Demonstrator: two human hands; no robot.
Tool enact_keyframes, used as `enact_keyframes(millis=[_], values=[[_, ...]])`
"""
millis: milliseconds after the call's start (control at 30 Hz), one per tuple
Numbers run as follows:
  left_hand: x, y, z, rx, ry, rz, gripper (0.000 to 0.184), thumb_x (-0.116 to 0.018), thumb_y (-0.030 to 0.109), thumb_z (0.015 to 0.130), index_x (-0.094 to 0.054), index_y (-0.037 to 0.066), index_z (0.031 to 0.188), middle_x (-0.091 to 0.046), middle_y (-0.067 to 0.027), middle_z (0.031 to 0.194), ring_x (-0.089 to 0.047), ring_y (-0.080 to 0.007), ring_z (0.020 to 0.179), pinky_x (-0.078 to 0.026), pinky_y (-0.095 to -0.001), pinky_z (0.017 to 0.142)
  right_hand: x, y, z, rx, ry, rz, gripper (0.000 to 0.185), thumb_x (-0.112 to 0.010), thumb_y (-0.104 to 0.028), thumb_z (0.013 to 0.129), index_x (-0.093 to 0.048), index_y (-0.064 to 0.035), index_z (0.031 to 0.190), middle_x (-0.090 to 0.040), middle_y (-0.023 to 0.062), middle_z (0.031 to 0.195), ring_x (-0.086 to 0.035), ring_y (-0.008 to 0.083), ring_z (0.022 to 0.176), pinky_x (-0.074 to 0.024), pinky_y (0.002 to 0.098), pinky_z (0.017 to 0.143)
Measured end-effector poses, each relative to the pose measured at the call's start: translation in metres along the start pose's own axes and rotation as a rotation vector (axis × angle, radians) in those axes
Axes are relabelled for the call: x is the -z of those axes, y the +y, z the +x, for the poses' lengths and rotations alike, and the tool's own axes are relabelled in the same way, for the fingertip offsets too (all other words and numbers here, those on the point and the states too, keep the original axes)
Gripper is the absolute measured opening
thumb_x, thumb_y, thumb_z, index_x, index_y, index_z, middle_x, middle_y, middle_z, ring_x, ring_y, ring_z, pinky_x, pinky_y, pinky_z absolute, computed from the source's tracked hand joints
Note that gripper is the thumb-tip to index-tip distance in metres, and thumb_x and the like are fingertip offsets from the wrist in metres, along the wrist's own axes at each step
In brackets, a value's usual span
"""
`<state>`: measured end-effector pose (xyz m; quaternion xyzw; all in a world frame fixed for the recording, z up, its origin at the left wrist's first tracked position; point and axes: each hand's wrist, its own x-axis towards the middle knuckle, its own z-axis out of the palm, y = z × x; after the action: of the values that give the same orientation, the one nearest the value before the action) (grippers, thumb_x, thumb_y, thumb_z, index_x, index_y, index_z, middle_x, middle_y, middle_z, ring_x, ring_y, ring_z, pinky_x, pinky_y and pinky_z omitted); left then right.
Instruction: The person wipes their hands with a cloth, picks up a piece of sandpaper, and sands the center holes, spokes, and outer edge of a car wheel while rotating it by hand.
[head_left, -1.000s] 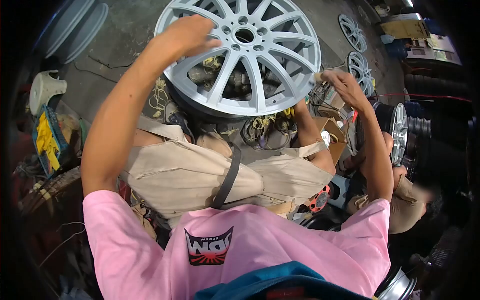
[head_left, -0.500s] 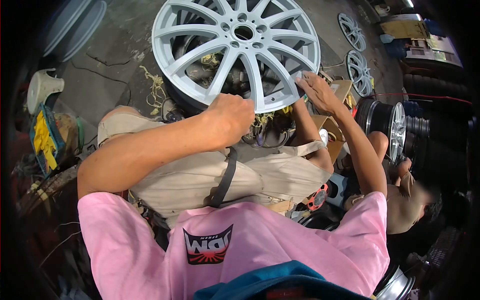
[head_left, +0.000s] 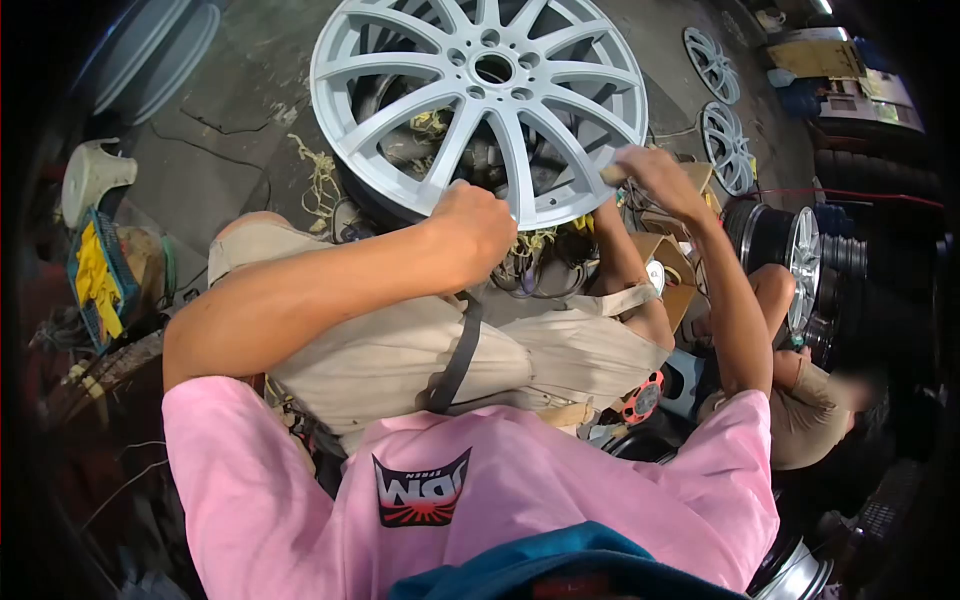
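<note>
A pale grey-white multi-spoke wheel rim (head_left: 520, 150) is tilted in front of my knees, its centre bore and bolt holes facing me. My left hand (head_left: 472, 230) is closed at its near edge, fingers wrapped round the lip between two spokes. At the lower right edge is my right hand (head_left: 655, 180), wrist bent and fingertips pinched together by the outer lip. The fingers are slightly blurred, and whatever may be between them is too small to name. Beneath the rim, a cluttered dark support and yellow string (head_left: 320, 180) show through the spokes.
To the right, another person (head_left: 815, 415) crouches by a silver wheel (head_left: 803, 270). Two pale wheels (head_left: 728, 148) lie behind. An open cardboard box (head_left: 680, 290) sits near my right knee. At left are a white stool (head_left: 98, 185) and a basket (head_left: 125, 275) with yellow cloth (head_left: 97, 280).
My right hand has shifted slightly at the rim's edge, its wrist now more bent and its fingers drawn in. My left hand keeps its hold. The whole view has moved a little.
</note>
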<state>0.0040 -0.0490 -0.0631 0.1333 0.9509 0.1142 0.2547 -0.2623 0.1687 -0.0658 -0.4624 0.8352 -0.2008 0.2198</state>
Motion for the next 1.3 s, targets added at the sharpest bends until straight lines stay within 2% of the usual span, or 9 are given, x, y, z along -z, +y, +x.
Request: enact_keyframes(millis=[67,200,267,433,567,667,900,1100,1300], values=[[-0.002,-0.005,-0.002,-0.008,0.060,-0.076,0.036,-0.076,0.034,0.090,-0.073,-0.002,0.093,-0.072,-0.0158,0.094,-0.072,-0.0337,0.089,-0.056,-0.0435,0.076,0.026,-0.003,0.001,-0.382,0.082,0.415,0.051,-0.058,-0.045,0.104,-0.073,0.0024,0.095,-0.055,0.0022,0.072,-0.047,0.0112,0.066,-0.0404,0.0308,0.065],[0.005,-0.001,-0.009,-0.071,0.134,-0.215,0.041,-0.074,0.036,0.092,-0.070,-0.004,0.099,-0.071,-0.0190,0.097,-0.071,-0.0390,0.090,-0.057,-0.0468,0.080,0.043,0.009,-0.018,-0.434,0.262,0.401,0.056,-0.051,-0.050,0.107,-0.075,-0.0009,0.098,-0.060,0.0005,0.075,-0.051,0.0105,0.067,-0.0397,0.0236,0.066],[0.011,0.000,-0.010,-0.079,0.140,-0.239,0.042,-0.074,0.036,0.092,-0.069,-0.005,0.100,-0.071,-0.0199,0.099,-0.071,-0.0399,0.091,-0.057,-0.0468,0.081,0.036,0.011,-0.018,-0.512,0.390,0.588,0.048,-0.060,-0.045,0.105,-0.075,0.0009,0.102,-0.064,0.0009,0.079,-0.053,0.0092,0.070,-0.0420,0.0237,0.068],[0.009,0.000,-0.004,-0.104,0.181,-0.270,0.041,-0.075,0.034,0.092,-0.068,-0.005,0.102,-0.070,-0.0220,0.102,-0.070,-0.0419,0.096,-0.057,-0.0469,0.082,0.016,0.005,0.006,-0.072,0.345,0.226,0.029,-0.082,-0.025,0.090,-0.073,-0.0002,0.103,-0.064,-0.0003,0.083,-0.053,0.0072,0.074,-0.0445,0.0271,0.068],[0.007,-0.002,-0.002,-0.082,0.156,-0.285,0.039,-0.076,0.032,0.091,-0.068,-0.004,0.103,-0.069,-0.0222,0.103,-0.069,-0.0417,0.097,-0.056,-0.0480,0.084,0.010,0.002,0.038,-0.017,0.219,-0.130,0.035,-0.086,-0.018,0.078,-0.061,0.0001,0.094,-0.055,0.0095,0.074,-0.057,0.0188,0.071,-0.0455,0.0350,0.066],[0.008,-0.004,-0.004,-0.077,0.158,-0.272,0.038,-0.076,0.031,0.091,-0.068,-0.004,0.103,-0.069,-0.0220,0.102,-0.069,-0.0417,0.096,-0.056,-0.0486,0.084,0.011,0.017,0.060,0.231,0.077,-0.396,0.036,-0.083,-0.013,0.074,-0.058,0.0001,0.095,-0.064,0.0203,0.085,-0.062,0.0437,0.083,-0.0488,0.0480,0.072],[0.011,-0.008,-0.005,-0.113,0.208,-0.297,0.036,-0.074,0.028,0.093,-0.064,-0.004,0.106,-0.071,-0.0220,0.092,-0.070,-0.0425,0.091,-0.056,-0.0483,0.080,-0.025,-0.014,0.113,0.442,0.235,-0.352,0.030,-0.080,-0.021,0.080,-0.060,-0.0004,0.090,-0.066,0.0218,0.087,-0.063,0.0450,0.085,-0.0491,0.0499,0.072],[0.024,-0.021,-0.020,0.012,0.108,-0.290,0.037,-0.072,0.029,0.094,-0.062,-0.003,0.108,-0.071,-0.0217,0.092,-0.071,-0.0407,0.092,-0.057,-0.0478,0.080,0.016,0.011,0.061,0.027,0.049,-0.378,0.033,-0.083,-0.025,0.077,-0.062,-0.0006,0.086,-0.065,0.0206,0.078,-0.065,0.0424,0.078,-0.0506,0.0471,0.071],[0.015,-0.020,-0.008,0.019,0.125,-0.224,0.035,-0.070,0.030,0.095,-0.063,-0.002,0.109,-0.069,-0.0187,0.094,-0.070,-0.0383,0.092,-0.056,-0.0477,0.078,-0.037,-0.032,0.131,0.296,0.126,-0.361,0.029,-0.080,-0.022,0.079,-0.064,0.0005,0.086,-0.067,0.0214,0.080,-0.067,0.0427,0.081,-0.0515,0.0479,0.072]])
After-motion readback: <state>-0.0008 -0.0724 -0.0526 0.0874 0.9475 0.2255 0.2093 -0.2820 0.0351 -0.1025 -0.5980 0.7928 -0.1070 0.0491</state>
